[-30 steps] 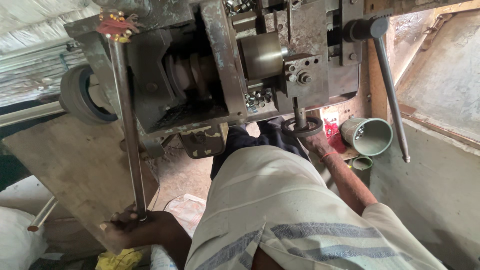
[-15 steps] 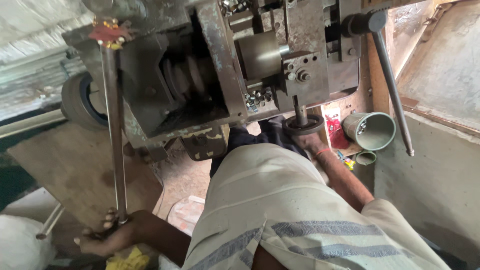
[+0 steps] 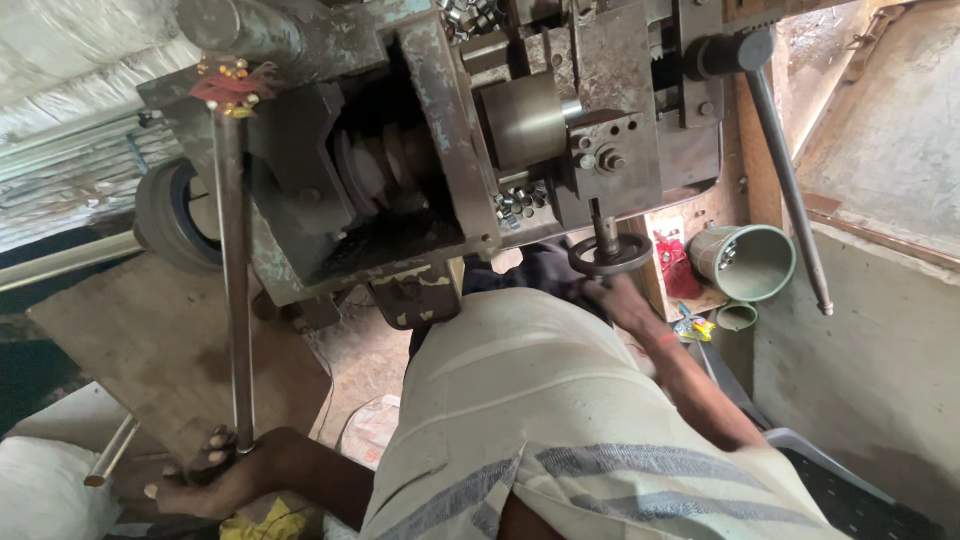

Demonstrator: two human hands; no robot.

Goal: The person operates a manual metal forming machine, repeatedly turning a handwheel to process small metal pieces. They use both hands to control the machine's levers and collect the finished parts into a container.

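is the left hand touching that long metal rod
Touching. The head view shows the left hand with its fingers curled around the lower end of the long metal rod, no gap between them.

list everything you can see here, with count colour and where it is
machine: 1, grey-green metal, top centre
long rod: 1, grey, hangs at left
red and gold trim: 1, on the rod's top
handwheel: 1, dark, under the machine
lever: 1, grey, slanting at right
cup: 1, pale green, on its side at right
wheel: 1, black, left of the machine
board: 1, brown, lower left
left hand: grips the rod's lower end
right hand: at the handwheel
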